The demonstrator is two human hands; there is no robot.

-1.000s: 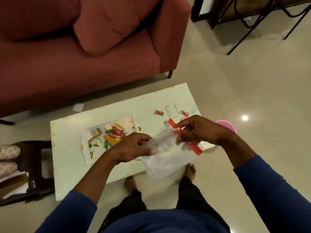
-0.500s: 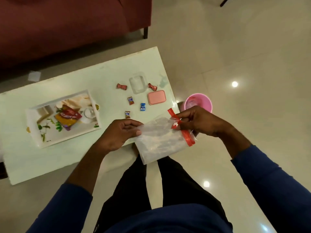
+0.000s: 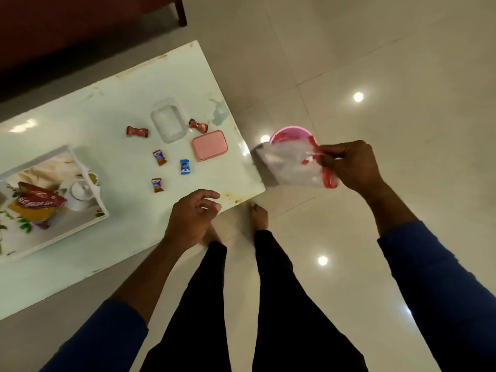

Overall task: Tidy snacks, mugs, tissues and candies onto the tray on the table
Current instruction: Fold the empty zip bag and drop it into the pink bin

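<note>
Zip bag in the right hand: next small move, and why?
Probably drop the zip bag into the pink bin. The right hand pinches it by its red strip right over the bin beside the table, and the left hand hangs free above the table edge. Five candies lie loose outside the tray; the free hand could start on those next.

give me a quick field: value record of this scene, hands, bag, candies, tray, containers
right hand: pinches the red-zip plastic bag above the pink bin
left hand: holds nothing, fingers loosely curled, over the table edge
candies: five loose on the table, three red or brown, one blue, one near the hand
tray: holds a red snack packet and a white mug
containers: clear box, pink lid beside it
</note>
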